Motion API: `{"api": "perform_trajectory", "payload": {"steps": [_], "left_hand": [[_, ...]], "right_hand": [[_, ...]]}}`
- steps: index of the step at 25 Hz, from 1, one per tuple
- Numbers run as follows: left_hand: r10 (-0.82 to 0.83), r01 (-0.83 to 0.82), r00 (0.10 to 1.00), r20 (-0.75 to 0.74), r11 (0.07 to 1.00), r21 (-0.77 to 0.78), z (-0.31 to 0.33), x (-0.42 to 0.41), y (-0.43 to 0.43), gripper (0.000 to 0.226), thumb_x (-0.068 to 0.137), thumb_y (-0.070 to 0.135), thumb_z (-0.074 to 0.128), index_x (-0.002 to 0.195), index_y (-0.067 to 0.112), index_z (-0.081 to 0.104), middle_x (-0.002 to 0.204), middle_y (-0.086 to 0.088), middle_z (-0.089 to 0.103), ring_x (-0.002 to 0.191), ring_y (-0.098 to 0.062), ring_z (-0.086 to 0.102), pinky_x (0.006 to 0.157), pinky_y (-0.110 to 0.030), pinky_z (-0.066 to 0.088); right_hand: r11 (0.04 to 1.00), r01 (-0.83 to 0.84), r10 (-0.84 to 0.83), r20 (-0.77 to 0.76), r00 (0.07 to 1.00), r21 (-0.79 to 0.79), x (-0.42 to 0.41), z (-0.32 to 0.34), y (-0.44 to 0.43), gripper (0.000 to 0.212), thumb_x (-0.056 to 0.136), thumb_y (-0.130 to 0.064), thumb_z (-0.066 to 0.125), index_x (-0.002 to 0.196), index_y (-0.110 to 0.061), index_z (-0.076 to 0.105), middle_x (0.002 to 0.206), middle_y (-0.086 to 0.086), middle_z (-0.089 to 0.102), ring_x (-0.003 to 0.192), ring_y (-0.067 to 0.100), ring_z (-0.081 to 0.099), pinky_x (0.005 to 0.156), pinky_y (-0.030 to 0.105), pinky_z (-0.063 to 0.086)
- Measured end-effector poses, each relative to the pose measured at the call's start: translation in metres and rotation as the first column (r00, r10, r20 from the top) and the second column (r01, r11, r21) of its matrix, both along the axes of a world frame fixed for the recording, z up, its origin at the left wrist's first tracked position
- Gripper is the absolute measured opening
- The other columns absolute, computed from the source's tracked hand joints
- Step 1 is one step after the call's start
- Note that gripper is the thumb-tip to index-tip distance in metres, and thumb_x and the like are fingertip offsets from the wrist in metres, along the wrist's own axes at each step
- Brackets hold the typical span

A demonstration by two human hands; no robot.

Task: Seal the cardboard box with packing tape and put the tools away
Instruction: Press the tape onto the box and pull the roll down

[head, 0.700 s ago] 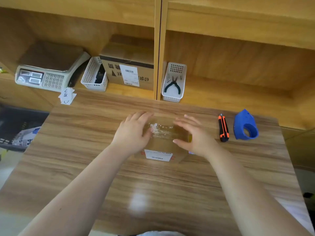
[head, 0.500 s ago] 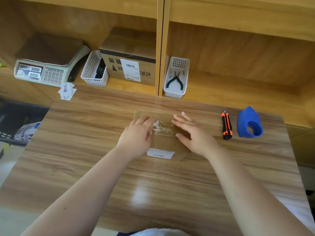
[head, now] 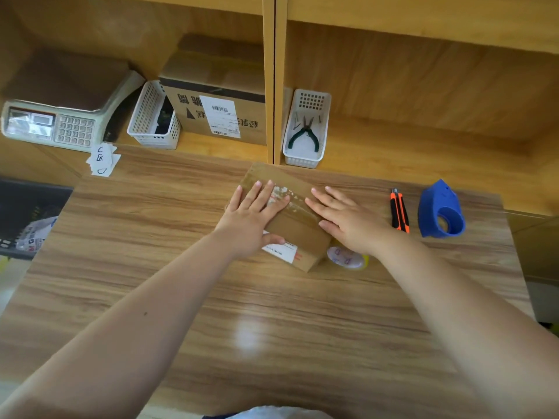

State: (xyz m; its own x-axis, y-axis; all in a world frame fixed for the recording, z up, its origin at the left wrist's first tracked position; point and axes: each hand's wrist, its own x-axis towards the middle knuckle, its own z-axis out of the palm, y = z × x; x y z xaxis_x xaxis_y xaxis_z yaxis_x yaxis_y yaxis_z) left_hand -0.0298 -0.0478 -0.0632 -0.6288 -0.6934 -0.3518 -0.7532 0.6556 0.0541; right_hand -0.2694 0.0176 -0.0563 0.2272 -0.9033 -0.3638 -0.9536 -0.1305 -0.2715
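A small cardboard box with a white label lies on the wooden table, a strip of clear tape across its top. My left hand lies flat on the box's left part, fingers spread over the tape. My right hand presses flat on the box's right edge. A roll of clear tape peeks out beside the box under my right wrist. An orange and black utility knife and a blue tape dispenser lie to the right.
Shelves behind the table hold a white basket with green pliers, a larger cardboard box, another white basket and a weighing scale. Paper notes lie at the table's back-left corner. A dark bin stands to the left.
The box has turned slightly under my hands and slid toward the shelf. Both hands have spread flatter over its top. The tape roll now shows beside the box.
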Motion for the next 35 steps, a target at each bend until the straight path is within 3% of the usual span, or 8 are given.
{"api": "perform_trajectory", "payload": {"steps": [5, 9, 15, 22, 27, 29, 32, 35], "left_hand": [[0.064, -0.053, 0.993, -0.103, 0.993, 0.11, 0.018, -0.028, 0.001, 0.074, 0.097, 0.031, 0.047, 0.153, 0.036, -0.002, 0.159, -0.012, -0.022, 0.147, -0.028, -0.02, 0.116, -0.043, -0.015], [0.208, -0.192, 0.965, -0.158, 0.975, 0.114, -0.001, -0.07, 0.051, 0.106, 0.08, 0.075, 0.039, 0.154, 0.012, -0.004, 0.158, -0.023, -0.018, 0.146, -0.036, -0.021, 0.118, -0.048, -0.013], [0.042, -0.058, 0.971, -0.235, 0.997, -0.059, -0.021, -0.067, 0.023, 0.084, 0.091, 0.055, 0.045, 0.155, 0.022, 0.002, 0.161, -0.018, -0.012, 0.148, -0.031, -0.016, 0.118, -0.048, -0.012], [-0.19, 0.18, 0.979, -0.067, 0.974, -0.141, -0.016, -0.068, 0.002, 0.074, 0.1, 0.033, 0.036, 0.15, 0.033, -0.018, 0.16, -0.008, -0.023, 0.145, -0.031, -0.026, 0.116, -0.059, -0.009], [0.183, -0.105, 0.792, -0.582, 0.981, 0.165, -0.017, -0.064, 0.02, 0.079, 0.085, 0.008, 0.056, 0.148, 0.037, 0.018, 0.163, -0.001, 0.007, 0.15, -0.023, -0.001, 0.119, -0.046, 0.015], [0.529, -0.334, 0.49, -0.693, 0.848, 0.411, -0.015, -0.061, 0.03, 0.074, 0.078, 0.01, 0.064, 0.139, 0.033, 0.031, 0.15, 0.001, 0.031, 0.141, -0.02, 0.028, 0.111, -0.04, 0.034], [0.964, -0.37, -0.033, -0.264, 0.234, 0.899, -0.031, -0.057, 0.043, 0.058, 0.078, 0.02, 0.072, 0.126, 0.026, 0.039, 0.122, -0.003, 0.055, 0.101, -0.013, 0.055, 0.095, -0.038, 0.044], [1.0, -0.371, -0.004, -0.023, 0.02, 0.928, -0.046, -0.058, 0.063, 0.042, 0.074, 0.039, 0.078, 0.103, 0.023, 0.053, 0.105, -0.003, 0.065, 0.089, -0.016, 0.06, 0.091, -0.035, 0.05]], "right_hand": [[0.993, 0.092, -0.104, 0.179, 0.978, 0.073, -0.018, -0.005, -0.007, 0.062, 0.097, -0.043, 0.044, 0.148, -0.047, 0.009, 0.156, -0.029, -0.009, 0.146, 0.003, -0.014, 0.119, 0.051, 0.012], [0.994, 0.105, -0.105, 0.115, 0.988, 0.005, -0.016, -0.004, -0.007, 0.065, 0.094, -0.048, 0.048, 0.148, -0.046, 0.013, 0.158, -0.027, -0.001, 0.148, 0.005, -0.005, 0.116, 0.051, 0.017], [0.979, 0.095, -0.105, -0.048, 0.993, -0.179, -0.011, -0.012, 0.001, 0.066, 0.095, -0.053, 0.037, 0.152, -0.026, 0.017, 0.163, -0.005, 0.007, 0.15, 0.015, -0.002, 0.122, 0.043, 0.003], [0.919, 0.174, -0.198, -0.031, 0.98, -0.353, -0.011, -0.018, 0.023, 0.063, 0.079, -0.045, 0.069, 0.129, -0.01, 0.053, 0.131, 0.011, 0.053, 0.121, 0.035, 0.049, 0.094, 0.055, 0.046], [0.859, 0.329, -0.303, 0.129, 0.944, -0.392, -0.013, -0.019, 0.032, 0.06, 0.084, -0.049, 0.061, 0.132, -0.015, 0.052, 0.138, 0.007, 0.05, 0.134, 0.029, 0.039, 0.107, 0.047, 0.036], [0.773, 0.534, -0.447, 0.304, 0.841, -0.342, -0.018, -0.019, 0.037, 0.052, 0.089, -0.047, 0.053, 0.131, -0.017, 0.052, 0.135, 0.003, 0.052, 0.131, 0.022, 0.041, 0.107, 0.039, 0.035], [0.571, 0.784, -0.634, 0.476, 0.609, -0.242, -0.03, -0.029, 0.039, 0.036, 0.092, -0.027, 0.056, 0.126, -0.019, 0.053, 0.127, 0.0, 0.056, 0.128, 0.018, 0.042, 0.105, 0.03, 0.034], [0.417, 0.904, -0.754, 0.519, 0.403, -0.096, -0.048, -0.044, 0.034, 0.039, 0.088, -0.012, 0.06, 0.126, -0.019, 0.054, 0.13, 0.0, 0.055, 0.129, 0.02, 0.042, 0.105, 0.033, 0.037]]}}
